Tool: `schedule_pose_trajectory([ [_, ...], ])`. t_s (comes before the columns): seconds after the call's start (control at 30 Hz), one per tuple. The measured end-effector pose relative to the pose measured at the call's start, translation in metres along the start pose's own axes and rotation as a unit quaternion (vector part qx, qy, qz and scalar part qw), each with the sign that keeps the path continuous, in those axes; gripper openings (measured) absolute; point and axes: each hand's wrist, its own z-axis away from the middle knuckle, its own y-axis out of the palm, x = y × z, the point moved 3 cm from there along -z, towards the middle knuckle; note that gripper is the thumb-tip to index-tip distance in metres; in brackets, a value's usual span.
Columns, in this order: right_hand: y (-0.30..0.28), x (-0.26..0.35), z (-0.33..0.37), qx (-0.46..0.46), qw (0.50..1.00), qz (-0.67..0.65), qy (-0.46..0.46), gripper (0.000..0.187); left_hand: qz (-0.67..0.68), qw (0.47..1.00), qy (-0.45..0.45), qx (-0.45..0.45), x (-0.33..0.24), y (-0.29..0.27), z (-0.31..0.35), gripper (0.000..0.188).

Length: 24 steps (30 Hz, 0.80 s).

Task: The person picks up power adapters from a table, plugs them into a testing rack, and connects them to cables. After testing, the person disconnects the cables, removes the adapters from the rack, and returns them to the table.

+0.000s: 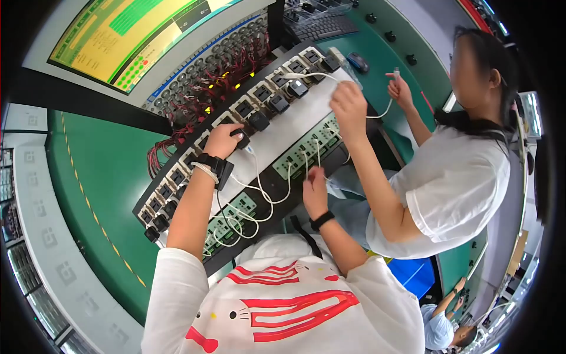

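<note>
My left hand (pixel 223 141) is closed around a black power adapter (pixel 240 139) at the row of sockets (pixel 243 108). A white cable (pixel 257 171) hangs from just below that adapter. My right hand (pixel 316 187) is lower and to the right, its fingers pinched by a white cable (pixel 305 161) that comes down from the green port board (pixel 308 147). The exact hold is partly hidden by the fingers. More black adapters (pixel 277 104) sit in the sockets further right. A second green port board (pixel 239 207) with several white cables plugged in lies nearer my left forearm.
A co-worker (pixel 448 171) stands at the right, one hand over the rack and the other holding a white cable. A lit monitor (pixel 132 44), red wiring (pixel 218 82), a keyboard (pixel 327 27) and a mouse (pixel 357 62) stand behind. A blue bin (pixel 413 276) is at lower right.
</note>
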Motion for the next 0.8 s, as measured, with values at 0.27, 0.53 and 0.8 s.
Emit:
schedule_pose_trajectory([
  [0.27, -0.049, 0.130, 0.031, 0.326, 0.919, -0.203, -0.088, 0.023, -0.054, 0.999, -0.003, -0.001, -0.033, -0.004, -0.014, 0.048],
  [0.53, -0.056, 0.195, -0.018, 0.082, 0.959, -0.107, -0.250, 0.006, -0.032, 0.999, -0.008, -0.020, -0.042, 0.023, -0.046, 0.041],
  [0.8, 0.063, 0.047, -0.091, 0.207, 0.865, -0.372, 0.267, 0.030, -0.019, 0.999, -0.025, -0.022, -0.032, 0.022, -0.053, 0.039],
])
